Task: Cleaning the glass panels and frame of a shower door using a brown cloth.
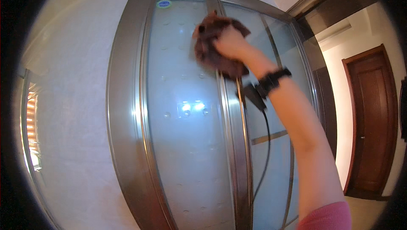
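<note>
Raised high in front of me, my right hand (231,43) grips a bunched brown cloth (207,50). The cloth lies against the upper part of a frosted glass door (182,137), over the metal stile between two glass panels. Motion blurs the hand and cloth a little. Around my right wrist sits a black strap (271,81) with a small dark device, and a black cable (268,153) hangs from it. My left hand is not in view.
A wide metallic frame (121,103) surrounds the glass panels. Left of it runs a pale wall (68,124), with a bright window (32,124) at the far left. On the right, an opening shows a brown wooden door (373,120) beyond.
</note>
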The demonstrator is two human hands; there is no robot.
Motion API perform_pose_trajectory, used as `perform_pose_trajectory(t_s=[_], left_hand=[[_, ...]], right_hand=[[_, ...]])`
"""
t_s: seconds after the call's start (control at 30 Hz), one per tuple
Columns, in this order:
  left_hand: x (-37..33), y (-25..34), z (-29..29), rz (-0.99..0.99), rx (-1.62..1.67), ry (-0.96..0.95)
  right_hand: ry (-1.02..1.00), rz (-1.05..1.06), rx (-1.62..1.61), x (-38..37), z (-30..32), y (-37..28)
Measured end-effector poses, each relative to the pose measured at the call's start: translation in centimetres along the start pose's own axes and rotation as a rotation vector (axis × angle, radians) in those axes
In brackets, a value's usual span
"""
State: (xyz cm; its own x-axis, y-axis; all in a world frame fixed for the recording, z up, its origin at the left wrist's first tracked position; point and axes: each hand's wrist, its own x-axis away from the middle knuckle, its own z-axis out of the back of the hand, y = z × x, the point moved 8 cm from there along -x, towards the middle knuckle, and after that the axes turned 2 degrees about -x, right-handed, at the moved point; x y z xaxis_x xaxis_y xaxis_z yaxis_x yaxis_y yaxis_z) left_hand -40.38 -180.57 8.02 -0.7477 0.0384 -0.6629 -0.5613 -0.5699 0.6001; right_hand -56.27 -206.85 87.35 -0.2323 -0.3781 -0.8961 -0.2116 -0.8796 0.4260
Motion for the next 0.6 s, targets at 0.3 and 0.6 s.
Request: perform_pose_trajectory(t_s=[0.3,0.6], left_hand=[[-0.6,3.5,2.7,0.079,0.202,0.166],[2.1,2.9,2.7,0.491,0.588,0.49]], right_hand=[[-0.492,0.407,-0.695,36.2,-7.3,-17.3],[-0.121,0.499,-0.65,29.6,-4.8,-12.2]])
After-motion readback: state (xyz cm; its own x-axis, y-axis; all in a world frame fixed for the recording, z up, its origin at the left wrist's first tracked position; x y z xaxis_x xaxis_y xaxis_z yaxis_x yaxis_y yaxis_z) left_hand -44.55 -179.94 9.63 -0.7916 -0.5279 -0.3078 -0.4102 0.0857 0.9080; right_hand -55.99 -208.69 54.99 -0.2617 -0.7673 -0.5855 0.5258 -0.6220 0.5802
